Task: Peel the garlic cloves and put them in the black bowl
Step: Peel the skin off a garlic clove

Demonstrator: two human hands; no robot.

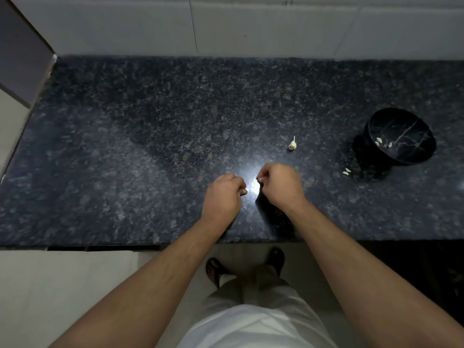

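My left hand (224, 194) has its fingers curled, and a pale garlic clove (244, 191) shows at its fingertips. A short gap to the right, my right hand (278, 183) is curled too, its fingertips pinching something small and dark that I cannot make out. Both hover over a bright glare on the counter. Further back lies the garlic bulb remnant (292, 144) with its stem up. The black bowl (401, 126) sits tilted at the right and holds several pale cloves (383, 142). Two pale pieces (347, 171) lie on the counter just left of the bowl.
The dark speckled granite counter (150, 146) runs the full width, its front edge near my forearms. A white tiled wall (251, 26) closes the back, and a grey panel (22, 51) stands at the far left. My sandalled feet show on the floor below.
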